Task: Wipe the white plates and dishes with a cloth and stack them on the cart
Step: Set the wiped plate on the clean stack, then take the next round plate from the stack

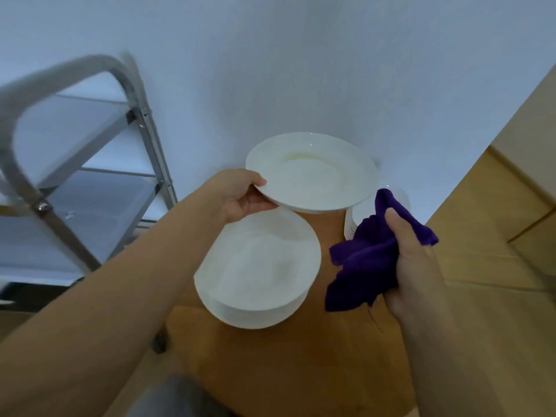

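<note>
One white plate (313, 173) gripped by left hand (240, 195), purple cloth (370, 254) clutched in right hand (418, 260), blurred cart (78, 164) probably steel

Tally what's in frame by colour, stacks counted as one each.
White: 3, the held plate, the near plate stack, the far dish stack partly hidden behind the cloth
Purple: 1, the cloth
Silver: 1, the cart
Total: 5
</note>
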The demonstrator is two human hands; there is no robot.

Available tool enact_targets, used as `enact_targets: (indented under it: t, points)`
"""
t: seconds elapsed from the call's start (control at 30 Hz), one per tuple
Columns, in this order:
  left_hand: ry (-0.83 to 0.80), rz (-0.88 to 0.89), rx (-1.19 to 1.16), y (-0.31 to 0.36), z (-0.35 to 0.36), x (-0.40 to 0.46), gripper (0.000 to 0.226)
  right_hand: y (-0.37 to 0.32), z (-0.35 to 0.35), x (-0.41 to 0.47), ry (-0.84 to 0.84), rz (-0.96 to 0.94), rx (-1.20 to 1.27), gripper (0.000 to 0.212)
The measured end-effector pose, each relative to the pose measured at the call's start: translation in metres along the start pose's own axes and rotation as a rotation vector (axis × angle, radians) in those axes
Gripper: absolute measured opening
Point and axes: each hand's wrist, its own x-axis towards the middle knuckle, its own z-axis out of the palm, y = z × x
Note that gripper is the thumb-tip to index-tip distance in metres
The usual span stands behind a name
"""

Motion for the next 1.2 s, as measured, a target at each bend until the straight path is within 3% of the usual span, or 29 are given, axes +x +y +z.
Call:
enact_targets:
  t: [0.27,0.37,0.43,0.53,0.63,0.7,0.77,0.87,0.97,1.03,1.1,1.2]
  points:
    - [-0.029,0.019,-0.028,-0.071,-0.028,-0.122,0.012,0.01,-0.021,-0.068,0.079,0.09,-0.02,0.033]
    - [-0.018,-0.007,0.033,-0.1,-0.044,-0.144,0.027,0.021,-0.045,-0.088,0.098,0.161,-0.11,0.042]
    - [-0.033,-0.064,-0.07,-0.115,-0.054,-0.153,0.036,0.029,-0.059,-0.1,0.087,0.21,-0.168,0.038]
    - [-0.106,-0.15,-0.352,-0.133,-0.052,-0.165,0.015,0.039,-0.075,-0.116,0.04,0.216,-0.247,0.033]
    - [-0.028,-0.149,-0.488,-0.155,-0.046,-0.169,0.011,0.04,-0.082,-0.128,-0.025,0.117,-0.255,0.031]
    - [0.002,-0.108,-0.485,-0.162,-0.044,-0.171,0.017,0.034,-0.086,-0.134,-0.076,-0.06,-0.333,0.024]
    - [0.026,-0.05,-0.445,-0.162,-0.044,-0.171,0.025,0.024,-0.091,-0.138,-0.125,-0.309,-0.575,0.031]
    - [0.075,0.019,-0.375,-0.161,-0.044,-0.171,0.029,0.009,-0.086,-0.148,-0.44,-0.635,-0.886,0.028]
    - [-0.011,-0.036,-0.401,-0.159,-0.041,-0.174,0.04,0.014,-0.074,-0.153,-0.893,-0.72,-1.319,0.051]
    - [-0.042,-0.081,-0.439,-0.158,-0.041,-0.177,0.042,0.028,-0.076,-0.151,-1.147,-0.692,-1.665,0.048]
    - [-0.02,-0.102,-0.436,-0.159,-0.043,-0.178,0.042,0.037,-0.079,-0.151,-1.283,-0.628,-1.698,0.045]
    - [0.006,-0.089,-0.379,-0.163,-0.046,-0.179,0.04,0.044,-0.075,-0.156,-1.321,-0.638,-1.608,0.048]
